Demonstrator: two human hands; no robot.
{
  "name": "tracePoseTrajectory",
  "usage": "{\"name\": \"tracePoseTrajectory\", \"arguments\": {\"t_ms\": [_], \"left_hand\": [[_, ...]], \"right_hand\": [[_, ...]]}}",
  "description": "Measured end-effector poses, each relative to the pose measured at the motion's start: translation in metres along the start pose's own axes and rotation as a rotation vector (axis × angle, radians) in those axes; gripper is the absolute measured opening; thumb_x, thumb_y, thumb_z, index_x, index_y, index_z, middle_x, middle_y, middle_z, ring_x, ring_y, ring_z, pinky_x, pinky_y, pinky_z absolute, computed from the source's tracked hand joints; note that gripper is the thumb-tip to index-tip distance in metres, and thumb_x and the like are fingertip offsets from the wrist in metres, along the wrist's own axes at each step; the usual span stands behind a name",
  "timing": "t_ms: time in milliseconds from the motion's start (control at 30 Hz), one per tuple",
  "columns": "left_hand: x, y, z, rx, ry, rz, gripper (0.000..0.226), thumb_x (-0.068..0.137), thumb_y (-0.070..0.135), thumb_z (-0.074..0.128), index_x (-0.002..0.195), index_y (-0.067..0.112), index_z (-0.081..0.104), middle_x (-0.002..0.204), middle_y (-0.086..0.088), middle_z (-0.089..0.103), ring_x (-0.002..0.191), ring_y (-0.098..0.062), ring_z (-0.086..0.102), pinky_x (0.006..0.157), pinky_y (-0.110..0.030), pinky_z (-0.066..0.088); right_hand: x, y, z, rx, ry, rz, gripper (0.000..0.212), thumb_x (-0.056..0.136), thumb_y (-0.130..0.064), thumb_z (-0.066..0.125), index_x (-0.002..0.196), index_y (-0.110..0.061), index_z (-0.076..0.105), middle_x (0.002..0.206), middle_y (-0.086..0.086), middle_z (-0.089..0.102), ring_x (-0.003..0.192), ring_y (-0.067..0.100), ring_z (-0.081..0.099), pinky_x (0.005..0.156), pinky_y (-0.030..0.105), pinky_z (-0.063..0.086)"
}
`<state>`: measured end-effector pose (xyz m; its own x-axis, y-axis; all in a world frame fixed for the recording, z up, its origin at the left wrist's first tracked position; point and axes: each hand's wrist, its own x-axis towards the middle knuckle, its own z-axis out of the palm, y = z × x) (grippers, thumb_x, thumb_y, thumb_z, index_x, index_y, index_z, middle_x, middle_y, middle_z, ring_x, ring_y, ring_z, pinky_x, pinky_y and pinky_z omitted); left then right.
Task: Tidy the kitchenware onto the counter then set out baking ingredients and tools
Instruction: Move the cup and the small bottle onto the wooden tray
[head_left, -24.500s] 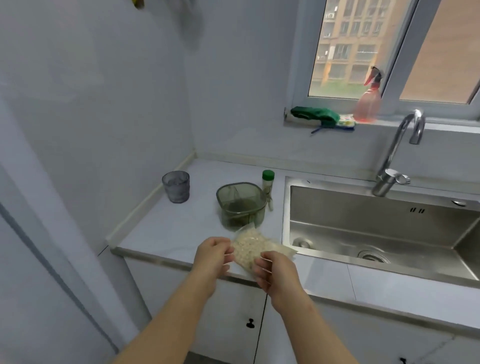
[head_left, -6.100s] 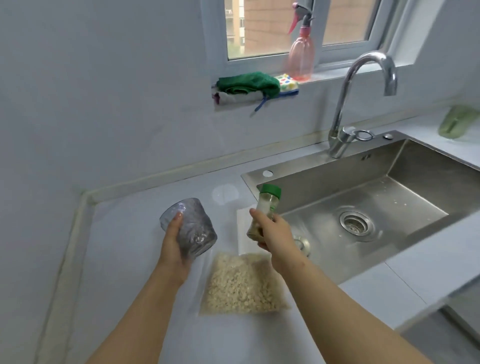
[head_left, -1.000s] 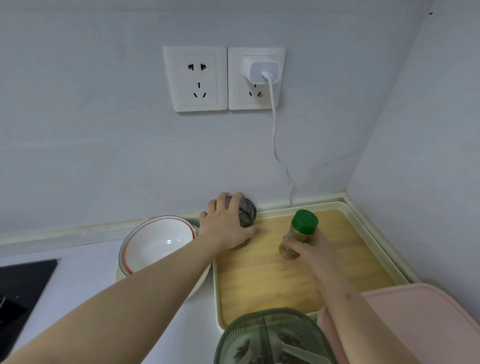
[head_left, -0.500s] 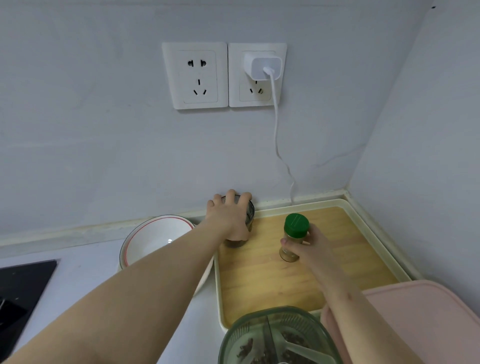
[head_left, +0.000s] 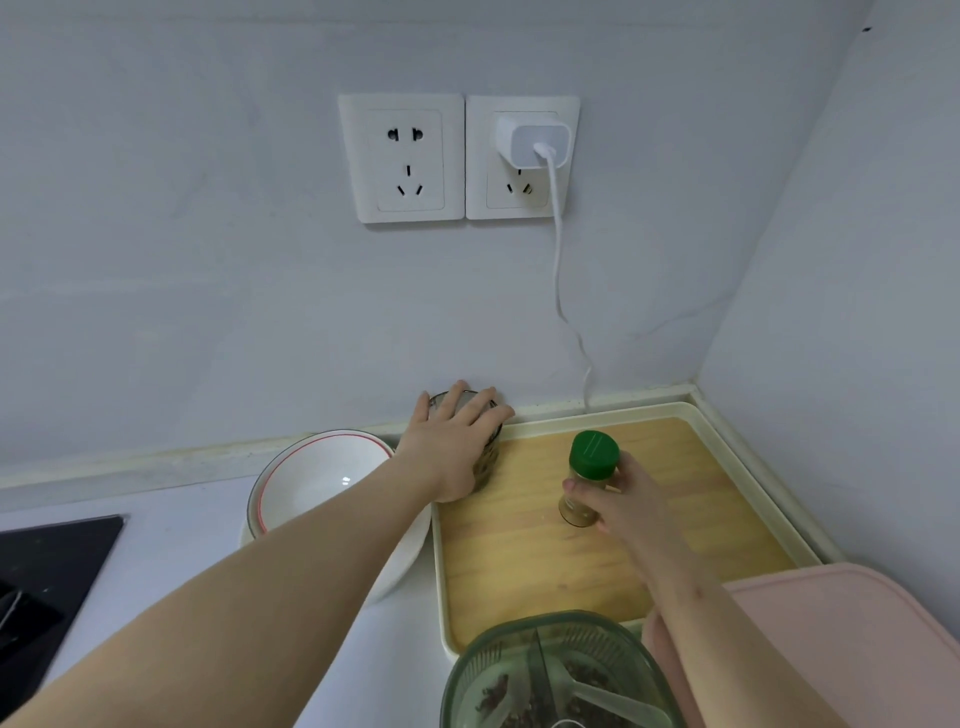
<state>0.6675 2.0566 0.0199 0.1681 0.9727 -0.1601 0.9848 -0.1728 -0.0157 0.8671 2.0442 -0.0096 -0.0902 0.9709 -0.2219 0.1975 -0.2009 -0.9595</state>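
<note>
A wooden tray with a cream rim lies in the counter corner. A clear ribbed glass cup stands at its back left corner. My left hand holds the cup from the left, fingers over its rim and thumb down its near side. A spice jar with a green lid stands upright on the wood in the middle of the tray. My right hand grips its body from the right. Most of the cup is hidden behind my left hand.
Stacked white bowls with a red rim sit just left of the tray. A green divided container is at the near edge, a pink board to its right. A black cooktop is far left. A charger with its cable hangs above.
The cup was tilted in my left hand a second ago; it now stands upright nearer the tray's back left corner. The jar has shifted slightly left and rests on the wood.
</note>
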Motion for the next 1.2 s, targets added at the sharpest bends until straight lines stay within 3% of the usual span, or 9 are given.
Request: {"name": "tracePoseTrajectory", "arguments": {"t_ms": [167, 267, 467, 567, 633, 833, 933, 1033, 1200], "left_hand": [[-0.002, -0.004, 0.003, -0.037, 0.035, 0.026, 0.090, 0.083, 0.027, 0.060, 0.148, 0.033, -0.001, 0.158, 0.006, -0.009, 0.145, -0.022, -0.011, 0.116, -0.048, -0.001], [-0.009, -0.007, -0.002, -0.320, 0.110, 0.016, 0.101, 0.076, 0.038, 0.069, 0.149, 0.033, -0.001, 0.158, 0.005, -0.012, 0.145, -0.020, -0.013, 0.117, -0.043, 0.000], [-0.037, -0.009, 0.002, -0.525, 0.304, 0.058, 0.066, 0.076, 0.033, 0.059, 0.138, 0.024, 0.039, 0.153, 0.003, 0.024, 0.146, -0.022, 0.007, 0.119, -0.034, 0.009], [-0.053, -0.010, 0.008, -0.547, 0.405, -0.024, 0.052, 0.084, 0.015, 0.056, 0.134, 0.018, 0.046, 0.147, 0.000, 0.033, 0.144, -0.021, 0.013, 0.113, -0.019, 0.006], [-0.063, -0.012, 0.012, -0.548, 0.463, -0.070, 0.047, 0.085, 0.007, 0.053, 0.132, 0.016, 0.050, 0.145, -0.002, 0.038, 0.143, -0.022, 0.017, 0.113, -0.018, 0.007], [-0.098, -0.017, 0.006, -0.651, 0.635, -0.150, 0.035, 0.086, -0.002, 0.049, 0.112, 0.013, 0.066, 0.128, -0.003, 0.052, 0.127, -0.017, 0.041, 0.092, -0.001, 0.015], [-0.112, -0.021, 0.002, -0.689, 0.651, -0.192, 0.033, 0.085, -0.001, 0.050, 0.109, 0.014, 0.067, 0.132, -0.002, 0.050, 0.128, -0.017, 0.039, 0.090, -0.003, 0.017], [-0.125, -0.025, 0.002, -0.717, 0.633, -0.223, 0.032, 0.086, 0.001, 0.049, 0.109, 0.014, 0.066, 0.138, -0.002, 0.044, 0.129, -0.017, 0.038, 0.087, -0.007, 0.021], [-0.148, -0.029, -0.001, -0.745, 0.622, -0.262, 0.031, 0.084, 0.000, 0.051, 0.109, 0.012, 0.065, 0.140, -0.001, 0.041, 0.124, -0.017, 0.042, 0.079, -0.012, 0.026]], "right_hand": [[-0.003, -0.003, 0.002, -0.003, -0.014, -0.008, 0.035, 0.077, -0.018, 0.074, 0.094, -0.038, 0.051, 0.106, -0.009, 0.056, 0.108, 0.017, 0.054, 0.101, 0.048, 0.043], [-0.007, -0.006, 0.003, -0.009, -0.028, -0.021, 0.035, 0.076, -0.016, 0.075, 0.090, -0.037, 0.052, 0.102, -0.014, 0.058, 0.104, 0.014, 0.056, 0.100, 0.047, 0.045], [-0.020, -0.015, 0.016, -0.060, -0.075, -0.029, 0.034, 0.076, -0.013, 0.074, 0.091, -0.035, 0.053, 0.100, -0.012, 0.058, 0.097, 0.011, 0.057, 0.093, 0.041, 0.050], [-0.031, -0.020, 0.025, -0.088, -0.159, -0.036, 0.032, 0.076, -0.009, 0.073, 0.093, -0.030, 0.055, 0.101, -0.005, 0.061, 0.093, 0.012, 0.059, 0.078, 0.029, 0.055], [-0.040, -0.025, 0.031, -0.133, -0.245, -0.026, 0.032, 0.076, -0.005, 0.073, 0.091, -0.029, 0.056, 0.098, -0.003, 0.062, 0.089, 0.011, 0.060, 0.071, 0.024, 0.055], [-0.059, -0.038, 0.043, -0.378, -0.483, 0.011, 0.037, 0.076, -0.009, 0.073, 0.100, -0.028, 0.054, 0.105, -0.004, 0.061, 0.097, 0.011, 0.060, 0.080, 0.023, 0.054], [-0.069, -0.043, 0.049, -0.453, -0.505, 0.024, 0.039, 0.076, -0.013, 0.075, 0.104, -0.026, 0.052, 0.107, -0.004, 0.060, 0.099, 0.012, 0.060, 0.084, 0.025, 0.054], [-0.075, -0.044, 0.058, -0.538, -0.508, 0.030, 0.044, 0.071, -0.023, 0.078, 0.106, -0.027, 0.052, 0.110, -0.003, 0.059, 0.103, 0.015, 0.059, 0.094, 0.035, 0.051], [-0.086, -0.046, 0.066, -0.612, -0.453, 0.031, 0.053, 0.071, -0.032, 0.078, 0.116, -0.023, 0.052, 0.106, -0.007, 0.060, 0.098, 0.011, 0.058, 0.083, 0.025, 0.048]]}}
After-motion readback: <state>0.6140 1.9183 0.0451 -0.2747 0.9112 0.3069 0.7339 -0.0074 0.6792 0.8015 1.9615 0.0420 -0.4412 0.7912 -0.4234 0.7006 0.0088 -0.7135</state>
